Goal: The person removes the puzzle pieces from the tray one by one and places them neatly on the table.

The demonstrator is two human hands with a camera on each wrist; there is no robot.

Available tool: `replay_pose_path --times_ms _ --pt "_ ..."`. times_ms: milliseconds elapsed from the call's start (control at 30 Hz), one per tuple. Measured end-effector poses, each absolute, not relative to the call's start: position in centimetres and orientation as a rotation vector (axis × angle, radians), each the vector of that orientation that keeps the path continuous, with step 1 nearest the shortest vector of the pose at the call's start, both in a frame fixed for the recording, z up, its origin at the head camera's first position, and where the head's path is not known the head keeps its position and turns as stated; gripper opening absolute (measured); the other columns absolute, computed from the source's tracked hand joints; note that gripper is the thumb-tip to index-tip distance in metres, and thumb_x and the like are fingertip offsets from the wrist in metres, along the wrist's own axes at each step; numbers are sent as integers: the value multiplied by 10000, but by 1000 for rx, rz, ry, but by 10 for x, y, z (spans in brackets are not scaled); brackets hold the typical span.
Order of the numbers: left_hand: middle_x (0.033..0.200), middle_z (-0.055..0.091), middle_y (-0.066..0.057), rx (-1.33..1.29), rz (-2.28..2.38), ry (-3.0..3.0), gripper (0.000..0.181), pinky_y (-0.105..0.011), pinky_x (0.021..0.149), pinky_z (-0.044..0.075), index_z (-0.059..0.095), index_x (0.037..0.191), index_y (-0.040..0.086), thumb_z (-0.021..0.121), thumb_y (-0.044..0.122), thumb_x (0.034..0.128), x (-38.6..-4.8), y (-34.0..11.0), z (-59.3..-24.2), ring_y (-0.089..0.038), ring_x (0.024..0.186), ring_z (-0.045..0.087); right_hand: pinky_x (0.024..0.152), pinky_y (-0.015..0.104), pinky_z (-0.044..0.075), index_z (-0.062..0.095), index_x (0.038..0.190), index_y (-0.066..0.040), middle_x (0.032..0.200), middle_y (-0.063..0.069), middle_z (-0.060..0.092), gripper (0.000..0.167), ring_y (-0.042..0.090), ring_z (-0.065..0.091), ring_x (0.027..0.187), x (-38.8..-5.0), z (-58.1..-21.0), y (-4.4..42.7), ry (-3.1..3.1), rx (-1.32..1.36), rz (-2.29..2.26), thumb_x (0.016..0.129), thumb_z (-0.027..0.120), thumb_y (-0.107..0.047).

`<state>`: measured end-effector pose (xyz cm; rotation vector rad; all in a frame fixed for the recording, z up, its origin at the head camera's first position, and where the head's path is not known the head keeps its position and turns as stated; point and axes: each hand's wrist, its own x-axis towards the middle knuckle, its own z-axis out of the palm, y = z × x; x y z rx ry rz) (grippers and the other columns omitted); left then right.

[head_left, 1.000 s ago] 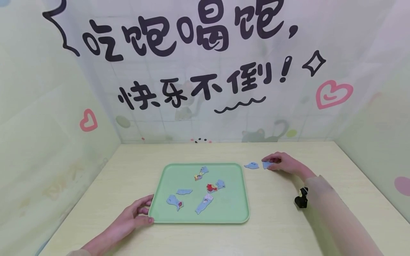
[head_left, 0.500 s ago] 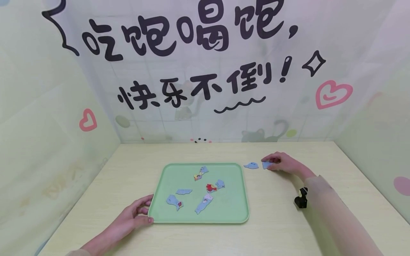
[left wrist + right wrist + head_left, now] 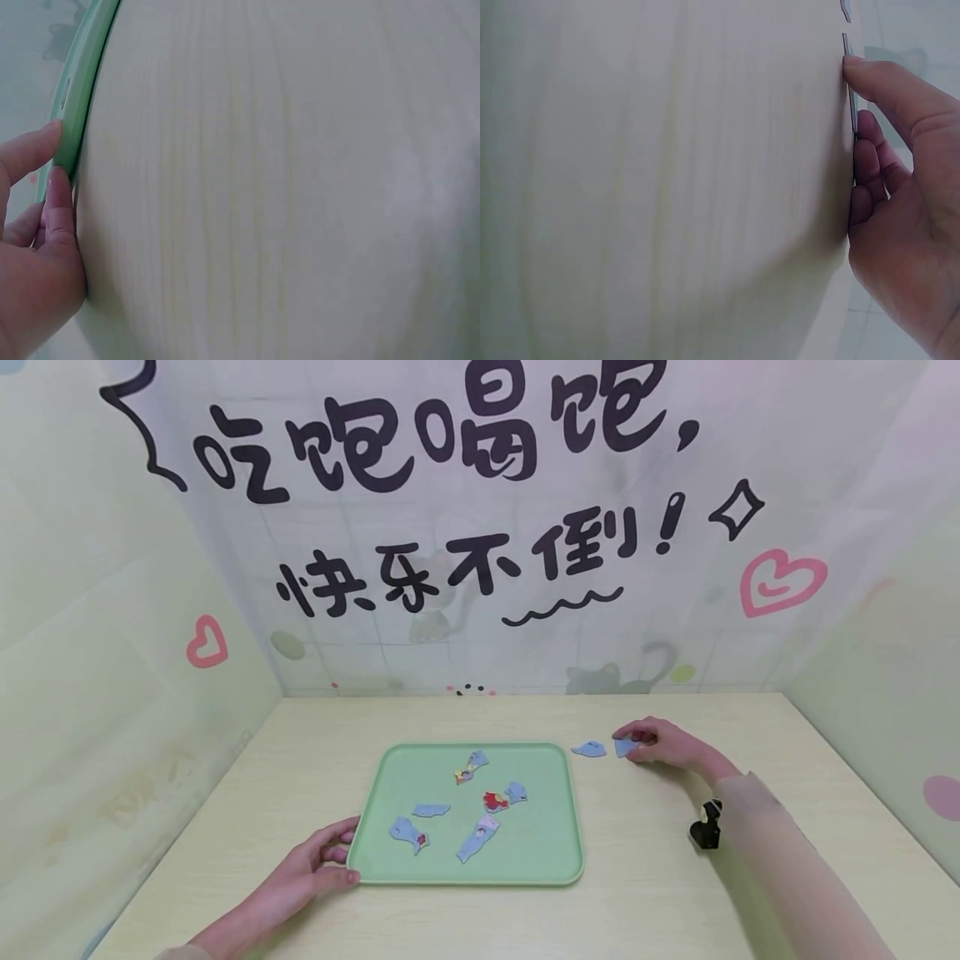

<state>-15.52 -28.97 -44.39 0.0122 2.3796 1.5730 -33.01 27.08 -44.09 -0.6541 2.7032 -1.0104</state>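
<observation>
A light green tray (image 3: 540, 852) lies on the table, with several blue puzzle pieces scattered on it, some with red, yellow or pink print. At its front left corner my left hand (image 3: 307, 864) holds the rim, thumb at the front and fingers along the side; the left wrist view shows the fingertips against the tray edge (image 3: 86, 82). Beyond the tray's back right corner, my right hand (image 3: 663, 743) pinches a blue puzzle piece (image 3: 622, 747) lying flat on the table, partly hidden by the fingers. Just left of it is another blue puzzle piece (image 3: 590, 749), apart from it.
A small black object (image 3: 706, 824) stands on the table beside the right forearm. The pale wooden table (image 3: 637, 893) is bounded by a printed back wall (image 3: 390, 652) and side walls.
</observation>
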Motion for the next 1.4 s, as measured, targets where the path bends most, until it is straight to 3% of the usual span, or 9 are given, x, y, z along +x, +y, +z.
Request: replay_pose_path --times_ms 567,833,1100,1400 --pt "1376 444 -160 2 1579 2368 834 -196 853 462 329 1522 55 751 137 808 -156 -289 -443 -127 1047 516 948 431 417 640 1273 -101 1191 144 562 381 274 484 1067 -332 -438 268 2737 -630 -929 901 694 -159" --pt "1380 426 -173 31 1584 2356 836 -190 855 461 312 1526 38 744 145 819 -155 -290 -443 -117 1044 511 937 475 447 625 1297 -65 1175 167 621 469 310 555 1067 -331 -429 259 2835 -710 -891 859 742 -185" --pt "1375 437 -165 16 1586 2362 834 -188 857 459 322 1522 43 748 140 811 -156 -289 -443 -119 1044 510 961 512 446 620 1316 -77 1279 157 623 462 360 561 1134 -334 -417 237 2853 -816 -952 876 718 -178" --pt "1375 433 -165 27 1590 2358 834 -187 853 458 322 1522 42 748 142 813 -155 -289 -442 -109 1035 508 979 572 433 633 1292 -63 1271 175 631 446 396 562 1119 -331 -407 202 2831 -910 -1014 869 730 -164"
